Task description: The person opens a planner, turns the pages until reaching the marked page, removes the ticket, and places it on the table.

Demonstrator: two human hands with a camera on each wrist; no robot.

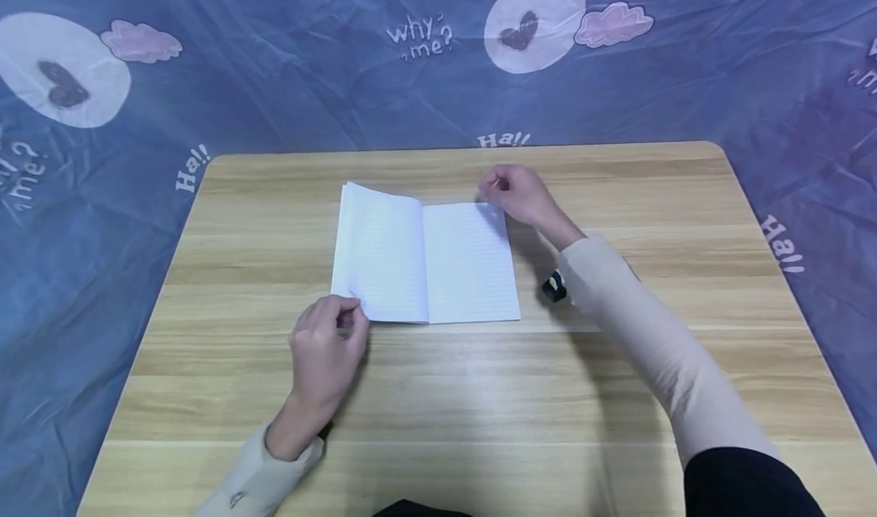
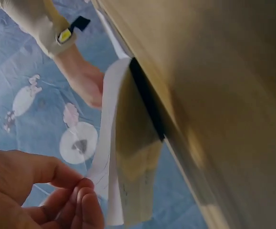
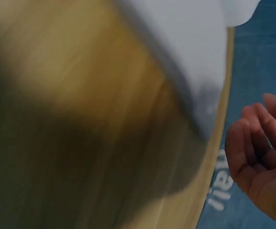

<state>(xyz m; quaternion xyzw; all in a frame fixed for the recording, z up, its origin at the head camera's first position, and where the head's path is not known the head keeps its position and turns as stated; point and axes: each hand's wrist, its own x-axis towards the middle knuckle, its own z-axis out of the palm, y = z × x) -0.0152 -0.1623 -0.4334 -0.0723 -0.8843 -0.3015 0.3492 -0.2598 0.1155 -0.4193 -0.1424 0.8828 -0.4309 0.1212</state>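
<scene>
An open lined notebook point(image 1: 473, 266) with white pages lies on the wooden table. My left hand point(image 1: 322, 346) is at its lower left corner, where thumb and index finger pinch the edge of the left-hand pages. Those pages point(image 2: 107, 119) bow upward, and the cover point(image 2: 138, 152) beneath them tilts up in the left wrist view. Over the notebook's upper right corner hovers my right hand point(image 1: 517, 193), its fingers loosely bent. In the right wrist view nothing sits between these fingers point(image 3: 238, 148), and a gap separates them from the page corner.
The wooden table point(image 1: 479, 395) has rounded far corners. Behind and beside it hangs a blue printed cloth point(image 1: 308, 68) with clouds and lettering. A small black device point(image 1: 554, 287) is at the right sleeve's cuff, above the tabletop.
</scene>
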